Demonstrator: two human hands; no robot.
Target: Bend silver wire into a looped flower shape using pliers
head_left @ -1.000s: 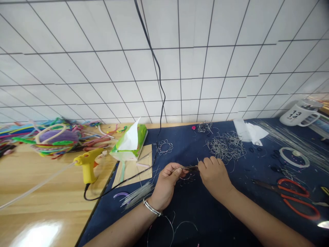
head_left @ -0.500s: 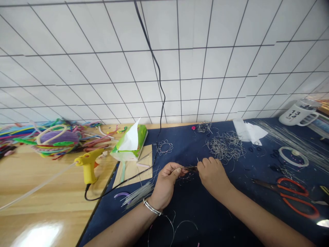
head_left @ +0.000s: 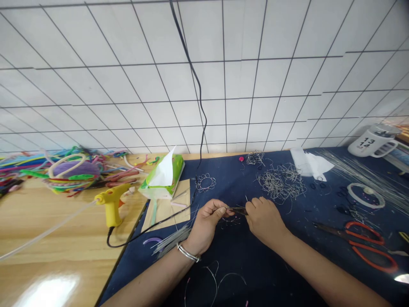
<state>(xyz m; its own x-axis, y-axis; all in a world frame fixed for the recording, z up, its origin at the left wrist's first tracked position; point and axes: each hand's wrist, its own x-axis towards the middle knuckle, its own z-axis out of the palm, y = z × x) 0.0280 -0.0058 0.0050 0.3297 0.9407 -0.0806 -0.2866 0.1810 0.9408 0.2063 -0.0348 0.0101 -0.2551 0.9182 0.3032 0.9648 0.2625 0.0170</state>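
Observation:
My left hand, with a silver bangle at the wrist, pinches a thin wire piece between thumb and forefinger. Fine curled wire shows just below those fingertips; whether it hangs from them or lies on the cloth, I cannot tell. My right hand is wrapped round a pair of pliers, whose handles are hidden in the palm. The dark jaws point left and meet the wire at my left fingertips. A flower-shaped wire ring lies beyond my left hand.
Left stand a yellow glue gun, a tissue pack and pipe cleaners. Tangled wire, red-handled scissors and a white mug are right. Cut wires lie by my left forearm on the blue cloth.
The pliers' jaws show a little more between my hands. Both hands keep their grips and hardly move; the whole view shifts very slightly.

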